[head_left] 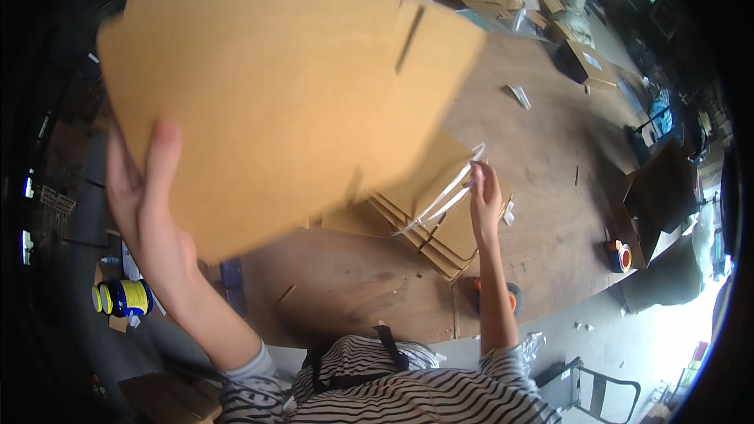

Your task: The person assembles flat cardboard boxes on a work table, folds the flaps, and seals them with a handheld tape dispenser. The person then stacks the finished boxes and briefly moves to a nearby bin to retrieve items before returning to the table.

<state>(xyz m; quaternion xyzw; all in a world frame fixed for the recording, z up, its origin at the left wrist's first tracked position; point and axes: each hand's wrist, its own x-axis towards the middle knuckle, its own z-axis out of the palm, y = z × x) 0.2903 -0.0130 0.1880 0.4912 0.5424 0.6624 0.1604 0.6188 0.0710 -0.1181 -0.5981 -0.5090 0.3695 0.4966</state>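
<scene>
1. The left hand [153,208] grasped a large cardboard sheet [290,94] by its left edge, thumb on the near face and the other fingers behind. The sheet was held up to the left of the cardboard stack [455,245], overlapping it from the camera's side; the thumb was probably laid flat to steady so broad a panel one-handed.

2. The right hand [487,196] was at the stack's right side, its fingers bent at the upper end of a white strip [448,192]. I cannot tell whether they pinched it or only touched it.

3. The strip ran slantwise over the stack, perhaps serving to bind the sheets. These lay in a slightly fanned pile on the desk [542,149], which presumably kept them flat and within reach.

4. Much of the stack's far left part was hidden behind the raised sheet, so its full extent could not be judged. The sheet's outline was blurred, and the left hand's rear fingers were mostly covered.

5. On the person's side of the stack, an orange-edged roll [514,298] was partly concealed by the right forearm. Well to the stack's right, an open box [667,188] stood in shadow, its contents unclear.
</scene>
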